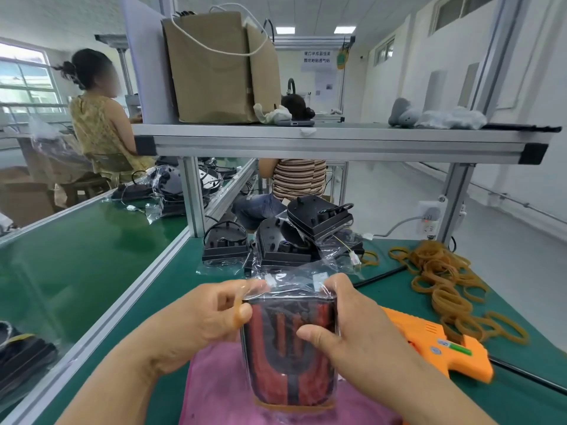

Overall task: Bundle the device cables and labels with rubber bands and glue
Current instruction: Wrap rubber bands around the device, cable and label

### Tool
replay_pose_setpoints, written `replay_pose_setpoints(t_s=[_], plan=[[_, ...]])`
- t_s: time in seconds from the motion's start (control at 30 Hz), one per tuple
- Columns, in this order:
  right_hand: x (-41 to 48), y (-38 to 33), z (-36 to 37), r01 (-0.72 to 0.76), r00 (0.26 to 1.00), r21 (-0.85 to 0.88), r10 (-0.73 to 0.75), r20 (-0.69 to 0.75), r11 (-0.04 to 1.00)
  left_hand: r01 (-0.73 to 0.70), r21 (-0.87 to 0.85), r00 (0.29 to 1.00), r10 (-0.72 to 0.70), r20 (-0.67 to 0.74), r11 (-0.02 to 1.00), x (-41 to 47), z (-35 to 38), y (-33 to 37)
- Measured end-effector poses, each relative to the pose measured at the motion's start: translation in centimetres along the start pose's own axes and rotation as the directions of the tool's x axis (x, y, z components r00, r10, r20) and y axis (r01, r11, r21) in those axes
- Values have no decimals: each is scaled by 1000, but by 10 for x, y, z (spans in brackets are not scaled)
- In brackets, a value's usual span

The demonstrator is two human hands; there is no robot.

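Observation:
A black and red device (290, 351) wrapped in a clear plastic bag stands upright on a pink cloth (214, 391) in front of me. My left hand (208, 317) pinches a tan rubber band (237, 308) at the bag's upper left corner. On the other side, my right hand (346, 326) grips the bagged device, thumb on its front and fingers over the top edge. Another rubber band circles the device's base (276, 407).
An orange glue gun (438, 345) lies to the right on the green bench. A heap of loose rubber bands (445, 283) sits at the far right. Several bagged black devices (294, 240) are piled behind. An aluminium shelf (337, 139) spans overhead. People sit at neighbouring benches.

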State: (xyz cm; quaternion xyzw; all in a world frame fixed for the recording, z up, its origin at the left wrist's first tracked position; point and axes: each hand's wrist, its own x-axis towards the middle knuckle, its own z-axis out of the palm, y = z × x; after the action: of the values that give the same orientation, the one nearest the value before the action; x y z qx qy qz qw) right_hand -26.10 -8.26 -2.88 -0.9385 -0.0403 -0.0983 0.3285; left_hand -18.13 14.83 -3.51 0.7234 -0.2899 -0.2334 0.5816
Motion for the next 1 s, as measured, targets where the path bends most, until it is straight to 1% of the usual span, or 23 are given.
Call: replay_pose_setpoints(t_s=[0.07, 0.13, 0.23, 0.33, 0.37, 0.4, 0.43, 0.47, 0.5, 0.53, 0.57, 0.63, 0.67, 0.73, 0.83, 0.93, 1.0], plan=[[-2, -3, 1, 0, 1000, -10, 0, -3, 1000, 48, 151, 996, -36, -82, 987, 3, -1, 7], [-4, -4, 2, 2, 1000, -18, -2, -25, 1000, 71, 242, 992, -43, -122, 968, 7, 1, 14], [-4, -4, 1, 13, 999, -32, -15, -44, 999, 92, 279, 989, -57, -134, 956, 12, 6, 21], [-4, -5, -9, -27, 1000, -15, 27, 7, 1000, 119, 276, 983, -75, -167, 954, 14, 6, 22], [-5, -8, -14, -23, 1000, -18, 23, -9, 1000, 125, 280, 982, -77, -175, 952, 14, 6, 21], [-6, -11, -20, 17, 996, -24, -19, -88, 1000, 130, 283, 980, -79, -185, 950, 13, 5, 21], [-8, -16, -24, 95, 972, -33, -100, -214, 995, 134, 279, 978, -81, -192, 951, 12, 4, 20], [-10, -23, -28, 198, 918, -56, -205, -339, 979, 133, 271, 978, -82, -193, 953, 11, 4, 19], [-10, -33, -29, 278, 867, -93, -292, -405, 956, 126, 266, 979, -77, -187, 956, 10, 4, 19], [-9, -41, -27, 313, 858, -118, -334, -390, 942, 115, 269, 982, -68, -178, 956, 9, 4, 19], [-7, -49, -22, 326, 880, -127, -350, -322, 937, 99, 281, 984, -53, -168, 955, 8, 5, 19], [0, -61, -8, 290, 941, -133, -307, -140, 948, 64, 294, 988, -19, -154, 954, 7, 7, 20], [5, -64, -2, 256, 955, -170, -276, -109, 952, 52, 289, 987, -4, -163, 956, 6, 8, 20], [17, -70, 4, 208, 966, -266, -240, -96, 941, 37, 285, 982, 18, -188, 958, 4, 8, 19], [33, -79, 14, 210, 965, -396, -256, -66, 894, 11, 334, 982, 53, -183, 942, 4, 7, 13], [46, -87, 20, 241, 962, -438, -273, -10, 866, 17, 423, 970, 87, -225, 906, 5, 7, 9], [52, -87, 17, 237, 969, -437, -245, 38, 867, 13, 370, 971, 77, -227, 929, 4, 8, 7]])
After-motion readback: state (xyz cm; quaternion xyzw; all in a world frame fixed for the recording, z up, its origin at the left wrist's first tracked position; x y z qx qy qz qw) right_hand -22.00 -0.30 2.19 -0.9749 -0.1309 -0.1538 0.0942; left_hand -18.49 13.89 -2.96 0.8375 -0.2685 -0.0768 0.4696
